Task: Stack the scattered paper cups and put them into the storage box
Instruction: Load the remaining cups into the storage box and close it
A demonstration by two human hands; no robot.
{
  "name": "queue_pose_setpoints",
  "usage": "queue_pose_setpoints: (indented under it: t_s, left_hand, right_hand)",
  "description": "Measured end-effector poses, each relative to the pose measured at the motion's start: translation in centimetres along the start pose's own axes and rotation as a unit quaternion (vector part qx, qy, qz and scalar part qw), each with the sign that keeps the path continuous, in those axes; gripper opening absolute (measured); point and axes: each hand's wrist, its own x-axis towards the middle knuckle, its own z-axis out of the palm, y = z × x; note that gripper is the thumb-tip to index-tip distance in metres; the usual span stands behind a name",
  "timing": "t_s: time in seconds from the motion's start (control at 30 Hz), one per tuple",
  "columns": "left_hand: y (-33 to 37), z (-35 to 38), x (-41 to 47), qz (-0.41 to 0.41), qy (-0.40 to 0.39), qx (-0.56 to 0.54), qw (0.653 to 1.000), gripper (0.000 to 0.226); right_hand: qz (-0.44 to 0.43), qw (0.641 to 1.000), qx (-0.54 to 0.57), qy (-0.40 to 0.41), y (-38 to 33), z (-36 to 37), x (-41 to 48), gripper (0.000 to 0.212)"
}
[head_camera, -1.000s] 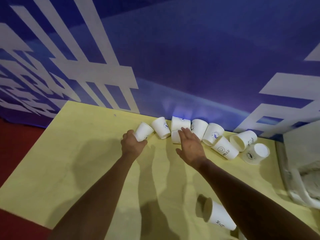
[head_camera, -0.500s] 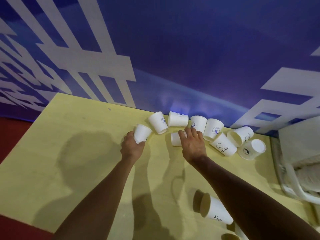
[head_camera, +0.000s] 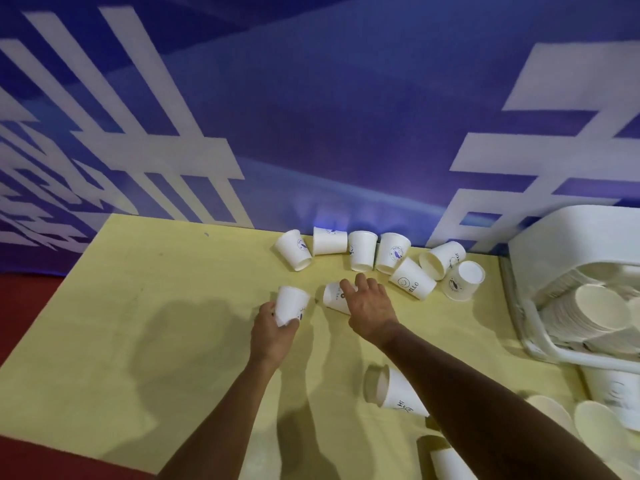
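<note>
On the tabletop the left hand curls its fingers round a cup, the right hand lays fingers over a second cup on its side, grip unclear, while other cups line the far edge and the box sits at the right edge.

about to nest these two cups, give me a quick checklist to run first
1. Left hand grips its cup: ok.
2. Right hand has a firm hold on the second cup: cannot tell; its fingers lie over it and the thumb is hidden.
3. Both cup mouths face the right way for nesting: cannot tell.
4. Storage box is open at the right, with stacks inside: ok.
5. Room beside the right forearm: not ok; the HI cup lies on its side close by.
6. Row of cups by the wall is gathered: not ok; all are loose.
</note>
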Motion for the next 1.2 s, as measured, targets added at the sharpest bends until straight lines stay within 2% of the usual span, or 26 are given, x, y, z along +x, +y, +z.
queue_pose_setpoints:
  t_s: [0.1,0.23,0.37,0.47,0.8,1.0,1.2]
  left_hand:
    - [0.3,0.0,-1.2,0.011,-0.003,0.009,1.000,0.063]
    - [1.4,0.1,-2.9,0.007,-0.011,-0.006,1.000,0.061]
    - [3.3,1.5,-5.8,0.005,-0.077,-0.043,0.996,0.067]
    - [5.5,3.5,-8.3,0.034,-0.126,-0.038,0.991,0.070]
    - [14.0,14.4,-17.1,0.119,-0.228,-0.006,0.966,0.072]
    - [17.2,19.9,-20.7,0.143,-0.257,0.022,0.955,0.064]
    - [18.5,24.2,-22.5,0.156,-0.271,0.034,0.949,0.064]
  right_hand:
    - [0.036,0.998,0.052,-0.003,0.6,-0.3,-1.7,0.064]
    - [0.080,0.986,0.141,0.032,2.5,-1.5,-4.5,0.065]
    - [0.140,0.952,0.262,0.078,5.5,-3.6,-8.5,0.069]
    - [0.182,0.921,0.326,0.114,8.3,-4.7,-12.1,0.070]
    - [0.288,0.854,0.393,0.184,17.9,-5.2,-23.2,0.068]
    - [0.317,0.790,0.457,0.258,23.2,-5.5,-27.1,0.073]
    - [0.315,0.750,0.484,0.323,29.1,-6.3,-30.9,0.067]
